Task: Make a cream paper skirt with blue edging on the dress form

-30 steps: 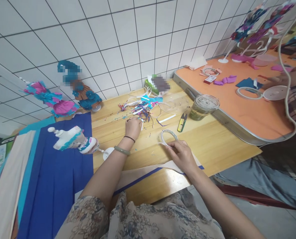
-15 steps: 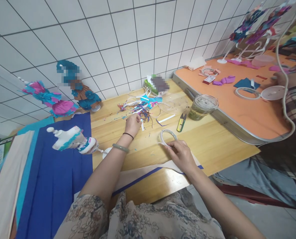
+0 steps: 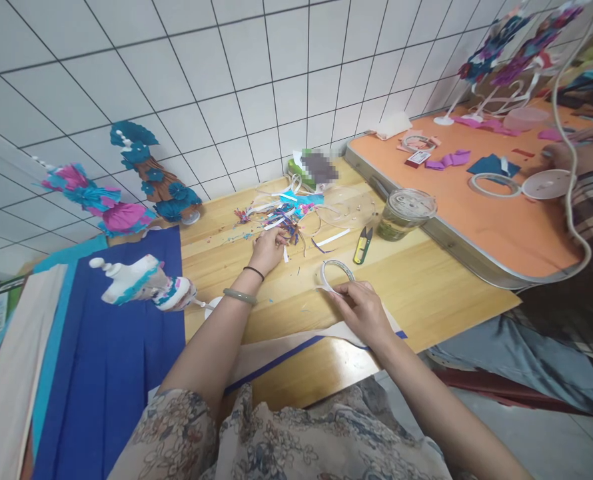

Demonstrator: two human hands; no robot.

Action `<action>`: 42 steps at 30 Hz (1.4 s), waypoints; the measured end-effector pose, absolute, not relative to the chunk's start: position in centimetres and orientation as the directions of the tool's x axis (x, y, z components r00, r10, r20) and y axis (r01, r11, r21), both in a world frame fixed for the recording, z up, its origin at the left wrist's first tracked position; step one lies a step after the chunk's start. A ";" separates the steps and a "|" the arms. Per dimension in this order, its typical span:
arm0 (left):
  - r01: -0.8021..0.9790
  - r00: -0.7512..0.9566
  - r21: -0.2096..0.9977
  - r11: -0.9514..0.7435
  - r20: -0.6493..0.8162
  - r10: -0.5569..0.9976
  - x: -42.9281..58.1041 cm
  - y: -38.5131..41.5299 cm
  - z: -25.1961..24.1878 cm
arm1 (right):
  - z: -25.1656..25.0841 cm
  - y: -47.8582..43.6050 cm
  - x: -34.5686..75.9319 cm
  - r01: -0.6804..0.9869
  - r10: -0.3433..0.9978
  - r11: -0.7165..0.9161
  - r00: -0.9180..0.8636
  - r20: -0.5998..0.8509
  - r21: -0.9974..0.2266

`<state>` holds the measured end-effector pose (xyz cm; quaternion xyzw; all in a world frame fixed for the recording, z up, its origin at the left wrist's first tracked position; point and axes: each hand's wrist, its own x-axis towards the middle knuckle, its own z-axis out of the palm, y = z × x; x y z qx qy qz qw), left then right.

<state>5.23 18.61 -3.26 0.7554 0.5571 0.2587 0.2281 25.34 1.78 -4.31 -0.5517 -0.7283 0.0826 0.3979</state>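
Observation:
My right hand grips a roll of double-sided tape, held upright on its edge just above the wood table. My left hand reaches to the near edge of a heap of paper scraps, its fingers loosely bent and apart, with nothing seen in them. A short white strip lies beside that hand. Close to the table's front, a long pale paper strip with a blue edge runs under my right hand. Yellow-and-black thread snips lie beyond the tape roll.
A white dress form with paper bands stands left, by blue crepe paper. Two paper-dressed forms stand behind, one in pink and blue. A lidded jar stands right, beside an orange table where another person's hand rests.
My left hand has moved slightly right over the scraps' edge, and its fingers have loosened from a pinch. My right hand keeps the tape roll in the same place.

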 end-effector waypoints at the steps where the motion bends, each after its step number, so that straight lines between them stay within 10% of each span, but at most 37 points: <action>1: 0.723 0.257 0.627 -0.291 0.146 0.955 5.2 18.4 -3.2 | -4.3 1.8 25.4 0.738 0.869 0.378 -0.076 0.489 -0.559; 19: 0.485 0.259 0.838 -0.251 0.137 0.956 3.9 17.8 -3.8 | -4.3 1.7 25.4 0.728 0.872 0.376 -0.067 0.485 -0.574; 30: 0.287 -0.051 0.951 -0.111 0.131 0.990 4.4 17.8 -2.5 | -4.3 1.7 25.4 0.732 0.856 0.384 -0.054 0.514 -0.562; 42: 0.503 0.360 0.817 -0.281 0.098 0.928 4.0 6.6 2.7 | -3.7 1.6 25.8 0.771 0.764 0.408 0.005 0.645 -0.489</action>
